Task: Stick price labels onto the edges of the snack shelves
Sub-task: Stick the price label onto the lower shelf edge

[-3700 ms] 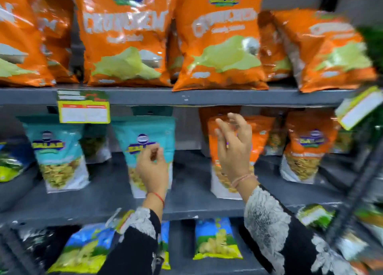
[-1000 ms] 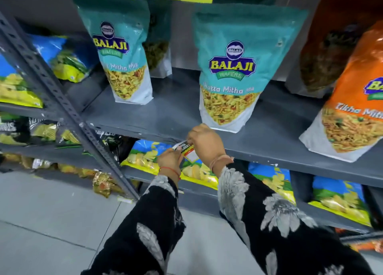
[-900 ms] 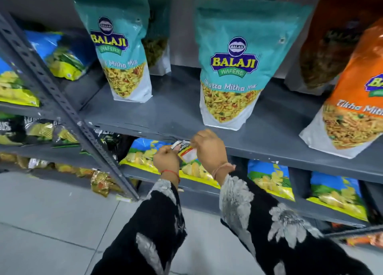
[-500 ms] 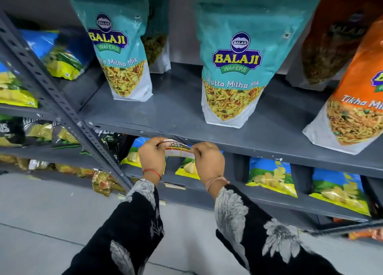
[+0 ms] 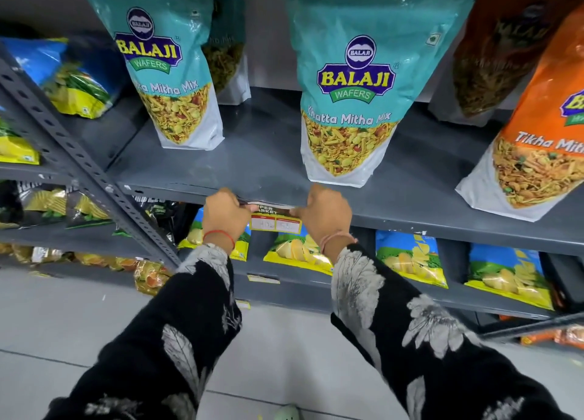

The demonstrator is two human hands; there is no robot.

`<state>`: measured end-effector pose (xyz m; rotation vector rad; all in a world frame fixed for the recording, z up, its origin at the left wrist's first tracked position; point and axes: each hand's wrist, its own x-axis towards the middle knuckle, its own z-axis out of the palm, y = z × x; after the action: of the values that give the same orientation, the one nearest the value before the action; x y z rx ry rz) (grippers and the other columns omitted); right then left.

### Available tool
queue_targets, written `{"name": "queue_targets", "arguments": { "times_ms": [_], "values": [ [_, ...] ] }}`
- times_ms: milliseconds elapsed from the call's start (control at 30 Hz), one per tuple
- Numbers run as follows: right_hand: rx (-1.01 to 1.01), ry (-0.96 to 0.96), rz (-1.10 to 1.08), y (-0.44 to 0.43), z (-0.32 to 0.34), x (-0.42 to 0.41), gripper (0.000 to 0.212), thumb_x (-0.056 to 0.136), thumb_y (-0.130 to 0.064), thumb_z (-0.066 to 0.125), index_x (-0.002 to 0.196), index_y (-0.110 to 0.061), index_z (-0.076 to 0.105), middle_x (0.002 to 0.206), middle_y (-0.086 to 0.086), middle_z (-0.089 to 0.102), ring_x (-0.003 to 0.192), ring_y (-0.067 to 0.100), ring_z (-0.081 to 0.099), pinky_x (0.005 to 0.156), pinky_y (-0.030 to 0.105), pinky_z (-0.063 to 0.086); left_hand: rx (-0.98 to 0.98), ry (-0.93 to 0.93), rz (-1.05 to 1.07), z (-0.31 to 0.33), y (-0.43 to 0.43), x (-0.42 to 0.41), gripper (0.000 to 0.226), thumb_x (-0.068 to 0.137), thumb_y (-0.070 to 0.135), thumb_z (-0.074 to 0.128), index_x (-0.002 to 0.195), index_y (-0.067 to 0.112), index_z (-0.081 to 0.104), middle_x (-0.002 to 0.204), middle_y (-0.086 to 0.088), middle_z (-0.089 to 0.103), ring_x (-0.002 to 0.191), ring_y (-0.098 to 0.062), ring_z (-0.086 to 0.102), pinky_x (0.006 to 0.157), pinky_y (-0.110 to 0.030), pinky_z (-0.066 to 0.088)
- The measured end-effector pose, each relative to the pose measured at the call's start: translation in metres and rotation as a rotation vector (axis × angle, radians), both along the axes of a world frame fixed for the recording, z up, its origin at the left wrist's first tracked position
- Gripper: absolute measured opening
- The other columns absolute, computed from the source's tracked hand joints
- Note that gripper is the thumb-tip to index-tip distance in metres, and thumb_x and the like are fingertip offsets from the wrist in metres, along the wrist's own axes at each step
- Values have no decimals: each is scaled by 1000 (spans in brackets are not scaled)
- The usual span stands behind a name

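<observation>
A small price label [image 5: 275, 221] with a yellow border and white fields lies against the front edge of the grey shelf [image 5: 442, 222], below a teal Balaji Khatta Mitha pouch [image 5: 350, 81]. My left hand [image 5: 225, 214] pinches the label's left end and my right hand [image 5: 325, 212] pinches its right end. Both hands press at the shelf lip, and the label's top part is partly hidden under the edge and my fingers.
A second teal pouch [image 5: 167, 68] and an orange Tikha Mitha pouch [image 5: 537, 141] stand on the same shelf. Blue-and-yellow chip bags [image 5: 410, 258] fill the shelf below. A slotted grey upright [image 5: 79, 163] runs diagonally at left. Grey floor tiles lie beneath.
Both hands have lifted the label from below the shelf up to its front edge and spread it flat between them. The view has moved closer to the shelf.
</observation>
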<state>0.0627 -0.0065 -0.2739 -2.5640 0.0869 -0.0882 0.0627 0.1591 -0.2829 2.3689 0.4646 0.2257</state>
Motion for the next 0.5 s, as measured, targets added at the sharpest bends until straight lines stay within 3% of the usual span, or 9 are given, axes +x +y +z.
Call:
{"name": "queue_targets", "arguments": {
  "times_ms": [100,200,267,367,500],
  "values": [
    [-69,74,31,-15,13,2,42,70,-37,76,87,-6,53,94,19,65,86,38,60,65,35,40,110,85,-52,7,4,-2,48,69,36,75,77,-9,61,88,-34,66,87,-46,61,70,-42,49],
    [-103,-57,73,-27,10,-19,25,84,-20,61,98,-4,49,104,22,59,88,41,59,65,40,45,53,105,27,-1,-2,-18,43,82,32,62,86,-11,63,95,-36,65,94,-46,60,79,-45,48],
    [-156,-153,89,-48,-2,-42,20,86,-13,55,103,-5,47,111,20,52,90,40,58,63,41,46,114,173,15,-16,-14,-39,42,89,28,51,90,-12,61,100,-37,63,97,-47,58,81,-45,46],
    [-260,-219,109,-97,-21,-82,38,74,-9,67,108,-5,50,125,23,50,101,40,56,74,44,54,132,248,-159,-42,-50,-78,30,90,20,50,93,-9,57,102,-36,62,99,-47,57,81,-46,45],
    [-510,-203,56,-192,-33,-125,60,51,-18,86,104,-8,59,122,22,60,104,39,62,72,45,58,83,163,-359,-58,-134,-105,26,88,9,49,111,0,57,114,-29,61,106,-41,56,91,-45,44]
  ]
}}
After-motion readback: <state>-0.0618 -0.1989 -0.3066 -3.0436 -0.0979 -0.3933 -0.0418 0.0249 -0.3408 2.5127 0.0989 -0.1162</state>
